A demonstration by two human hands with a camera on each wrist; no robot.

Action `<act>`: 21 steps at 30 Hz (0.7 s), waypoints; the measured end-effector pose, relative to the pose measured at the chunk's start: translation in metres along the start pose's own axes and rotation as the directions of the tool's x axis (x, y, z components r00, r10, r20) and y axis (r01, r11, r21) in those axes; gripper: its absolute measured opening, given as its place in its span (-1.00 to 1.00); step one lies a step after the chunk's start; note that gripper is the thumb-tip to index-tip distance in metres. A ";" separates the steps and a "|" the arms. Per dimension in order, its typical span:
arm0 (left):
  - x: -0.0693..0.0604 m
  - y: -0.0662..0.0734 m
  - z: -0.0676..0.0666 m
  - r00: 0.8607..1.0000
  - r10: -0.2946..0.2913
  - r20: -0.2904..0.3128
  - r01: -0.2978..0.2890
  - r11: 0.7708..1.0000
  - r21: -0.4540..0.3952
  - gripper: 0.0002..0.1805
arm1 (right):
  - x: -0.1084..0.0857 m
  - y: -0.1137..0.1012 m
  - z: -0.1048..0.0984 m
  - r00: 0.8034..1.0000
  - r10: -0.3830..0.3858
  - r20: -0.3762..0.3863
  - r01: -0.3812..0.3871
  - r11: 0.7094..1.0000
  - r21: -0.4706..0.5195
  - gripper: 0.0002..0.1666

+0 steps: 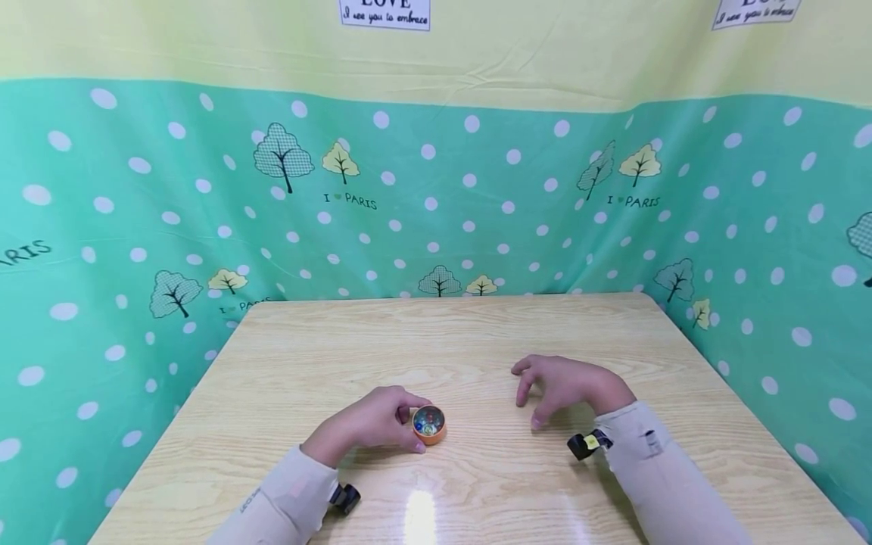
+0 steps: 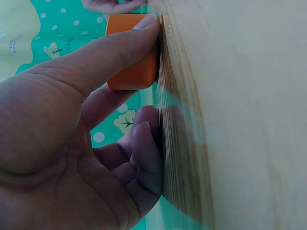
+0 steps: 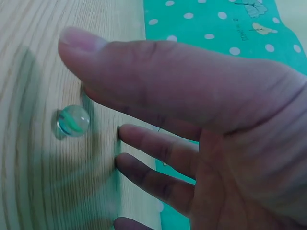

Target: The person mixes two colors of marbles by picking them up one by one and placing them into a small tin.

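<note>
A small round orange container (image 1: 436, 440) stands on the table with several colourful marbles (image 1: 428, 421) inside it. My left hand (image 1: 381, 418) pinches its side between thumb and forefinger. The left wrist view shows the thumb lying across the orange wall (image 2: 132, 75), with the other fingers bent beside the tabletop. My right hand (image 1: 568, 381) hovers low over the table to the right, fingers spread and loosely bent, holding nothing. In the right wrist view a clear glass marble (image 3: 74, 120) with a green swirl lies on the wood near the thumb (image 3: 144, 69), apart from the fingers.
The light wooden table (image 1: 436, 333) reaches back to a green and yellow cloth (image 1: 470, 189) hung behind it and along both sides. Dark wrist cameras (image 1: 345, 499) sit on both sleeves. A bright light reflection shows on the wood near the front.
</note>
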State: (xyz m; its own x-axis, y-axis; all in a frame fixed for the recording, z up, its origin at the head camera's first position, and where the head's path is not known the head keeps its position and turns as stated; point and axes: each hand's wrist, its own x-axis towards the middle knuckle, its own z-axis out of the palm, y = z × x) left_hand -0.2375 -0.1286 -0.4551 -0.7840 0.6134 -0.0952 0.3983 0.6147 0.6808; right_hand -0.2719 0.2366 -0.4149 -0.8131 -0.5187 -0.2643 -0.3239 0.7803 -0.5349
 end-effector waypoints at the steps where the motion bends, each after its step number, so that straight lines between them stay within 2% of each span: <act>1: 0.000 0.000 0.000 1.000 0.001 0.001 -0.001 1.000 0.000 -0.39 | 0.000 0.001 0.000 1.000 0.001 0.004 -0.001 1.000 -0.001 -0.58; 8: 0.000 -0.001 0.001 1.000 0.004 -0.005 -0.004 1.000 0.011 -0.37 | -0.002 0.002 0.001 1.000 0.016 0.022 -0.016 0.999 -0.032 -0.53; 14: 0.000 -0.002 0.002 1.000 0.004 -0.009 -0.004 1.000 0.024 -0.35 | -0.002 -0.001 0.003 0.999 0.037 0.009 -0.036 0.997 -0.074 -0.47; 21: 0.000 -0.004 0.003 1.000 -0.004 -0.016 0.005 1.000 0.030 -0.32 | -0.002 -0.001 0.005 1.000 0.023 -0.011 -0.024 0.994 -0.111 -0.46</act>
State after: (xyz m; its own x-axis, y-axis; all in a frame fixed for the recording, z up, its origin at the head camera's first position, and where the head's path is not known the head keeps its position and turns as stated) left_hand -0.2381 -0.1292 -0.4596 -0.7930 0.6031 -0.0867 0.4087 0.6320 0.6584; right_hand -0.2678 0.2347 -0.4179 -0.8254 -0.4971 -0.2675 -0.3562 0.8263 -0.4363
